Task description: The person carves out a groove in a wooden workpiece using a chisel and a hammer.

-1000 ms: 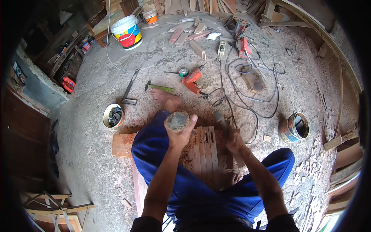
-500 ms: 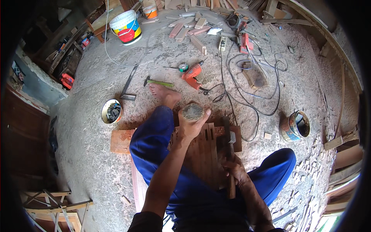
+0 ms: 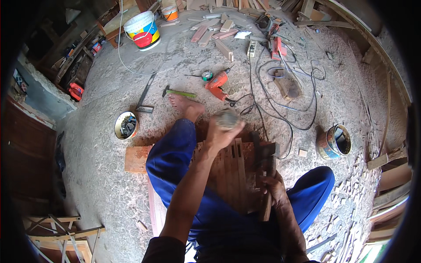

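My left hand (image 3: 222,135) is raised above the wooden boards, its fingers closed round a grey, round-topped object (image 3: 227,119). Motion blurs that object, and I cannot make out its kind. In my right hand (image 3: 275,188) is a wooden-handled hammer (image 3: 266,208), held by the handle, with its dark blocky head pointing away from me. Between my legs lie several slotted wooden boards (image 3: 239,175), resting over a reddish crosspiece (image 3: 137,159). My left forearm and the blue trousers cover part of them.
Beyond my bare foot lie a green-handled hammer (image 3: 182,94), a metal square (image 3: 146,96) and an orange drill (image 3: 217,85). Tins stand left (image 3: 126,126) and right (image 3: 334,142). Black cables (image 3: 293,125) loop across the floor at right. Wood offcuts and a bucket (image 3: 143,31) are farther off.
My left hand has shifted slightly to the right with the round-topped object. My right hand has moved a little away and right, and the hammer's head has turned.
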Motion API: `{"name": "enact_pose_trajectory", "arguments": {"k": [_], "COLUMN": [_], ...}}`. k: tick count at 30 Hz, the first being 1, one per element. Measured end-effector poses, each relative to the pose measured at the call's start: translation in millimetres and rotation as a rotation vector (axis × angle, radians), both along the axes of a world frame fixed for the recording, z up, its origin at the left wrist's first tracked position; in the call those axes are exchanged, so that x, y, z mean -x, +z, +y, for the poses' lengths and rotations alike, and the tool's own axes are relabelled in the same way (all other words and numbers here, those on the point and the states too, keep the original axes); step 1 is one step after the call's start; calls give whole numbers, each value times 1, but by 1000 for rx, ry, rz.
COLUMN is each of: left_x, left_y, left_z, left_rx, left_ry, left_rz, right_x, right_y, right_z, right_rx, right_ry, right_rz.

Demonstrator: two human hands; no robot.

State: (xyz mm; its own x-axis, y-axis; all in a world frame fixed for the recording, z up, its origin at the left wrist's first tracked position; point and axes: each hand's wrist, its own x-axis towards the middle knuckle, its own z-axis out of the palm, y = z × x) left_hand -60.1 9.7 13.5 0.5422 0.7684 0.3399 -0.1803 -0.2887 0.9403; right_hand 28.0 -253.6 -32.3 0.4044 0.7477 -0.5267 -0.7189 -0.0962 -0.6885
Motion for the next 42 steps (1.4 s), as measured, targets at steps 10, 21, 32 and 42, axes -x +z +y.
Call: {"name": "enact_pose_trajectory", "arguments": {"k": [10,21,32,42], "left_x": [-12,-1,3,16], "left_y": [-1,-2,2,15], "left_z": [-17,-2,-1,5], "left_rx": [-66,59,-90,6], "left_ry": [132,-18,48,11], "left_rz": [-67,-80,-115,32], "right_x": [-5,1,-5,-2], "right_y": [16,69,164,236], "right_z": [0,21,56,92], "right_rx": [-82,-88,17,-153], "right_ry": [-118,48,409,309], "right_rz": [12,-471,-1377,-1805]}}
